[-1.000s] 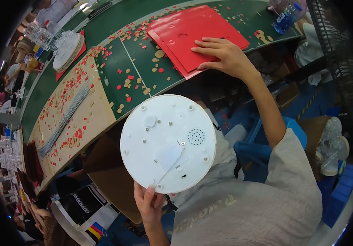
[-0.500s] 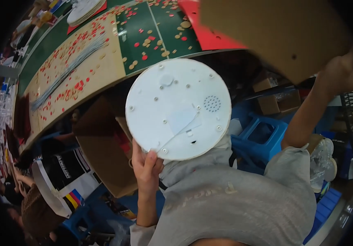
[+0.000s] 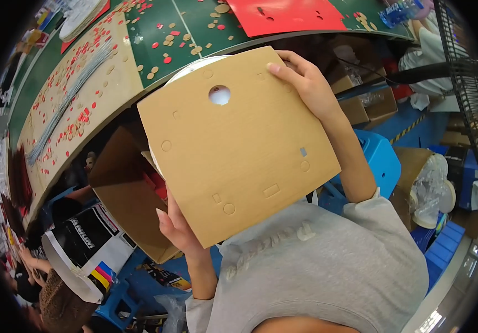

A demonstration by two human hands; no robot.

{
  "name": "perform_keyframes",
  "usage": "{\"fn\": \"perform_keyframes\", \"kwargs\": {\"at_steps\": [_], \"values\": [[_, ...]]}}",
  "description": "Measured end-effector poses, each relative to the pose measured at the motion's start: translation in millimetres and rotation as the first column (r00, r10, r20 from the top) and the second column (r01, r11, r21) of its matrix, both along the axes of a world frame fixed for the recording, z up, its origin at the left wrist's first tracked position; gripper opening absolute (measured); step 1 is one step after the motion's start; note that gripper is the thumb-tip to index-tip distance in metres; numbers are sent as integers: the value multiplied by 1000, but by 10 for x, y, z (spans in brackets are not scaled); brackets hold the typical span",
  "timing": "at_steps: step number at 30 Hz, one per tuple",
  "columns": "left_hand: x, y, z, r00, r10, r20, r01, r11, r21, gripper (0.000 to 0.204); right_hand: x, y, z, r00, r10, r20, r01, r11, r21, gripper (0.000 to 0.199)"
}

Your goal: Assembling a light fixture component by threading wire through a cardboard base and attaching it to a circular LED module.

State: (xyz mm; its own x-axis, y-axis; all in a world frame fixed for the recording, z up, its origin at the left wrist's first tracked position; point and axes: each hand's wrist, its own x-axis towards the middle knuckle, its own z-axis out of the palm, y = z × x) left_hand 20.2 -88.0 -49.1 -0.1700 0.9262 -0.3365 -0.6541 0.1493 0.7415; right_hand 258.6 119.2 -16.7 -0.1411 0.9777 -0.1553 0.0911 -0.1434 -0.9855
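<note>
A brown cardboard sheet (image 3: 239,144) lies over a white round disc (image 3: 193,67), tilted in front of my body. Most of the disc is hidden; its rim shows past the sheet's upper left side, and its white face through a round hole. My right hand (image 3: 304,83) grips the sheet's upper right edge, thumb on the front and fingers behind. At the lower left, my left hand (image 3: 179,226) supports the disc from behind the sheet, its thumb sticking out to the side. The sheet bears several small die-cut circles and rectangles.
A green-topped table (image 3: 161,39) with scattered red and tan bits curves along the far side, with a red sheet (image 3: 289,15) on it. Below stand an open cardboard box (image 3: 122,183) and a blue stool (image 3: 380,161). A black wire fan guard (image 3: 466,83) rises at right.
My right hand has brought the cardboard sheet from the upper right down over the disc, covering most of it. The disc's studded face is now hidden.
</note>
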Motion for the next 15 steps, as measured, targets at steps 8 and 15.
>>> {"fn": "perform_keyframes", "kwargs": {"at_steps": [8,15], "values": [[74,20,109,975,-27,-220,43,997,69,76,-9,75,22,990,74,118,-78,997,24,48],[110,4,131,969,121,-215,-126,992,-10,68,-79,153,-75,1000,4,-28,-2,997,71,48]]}}
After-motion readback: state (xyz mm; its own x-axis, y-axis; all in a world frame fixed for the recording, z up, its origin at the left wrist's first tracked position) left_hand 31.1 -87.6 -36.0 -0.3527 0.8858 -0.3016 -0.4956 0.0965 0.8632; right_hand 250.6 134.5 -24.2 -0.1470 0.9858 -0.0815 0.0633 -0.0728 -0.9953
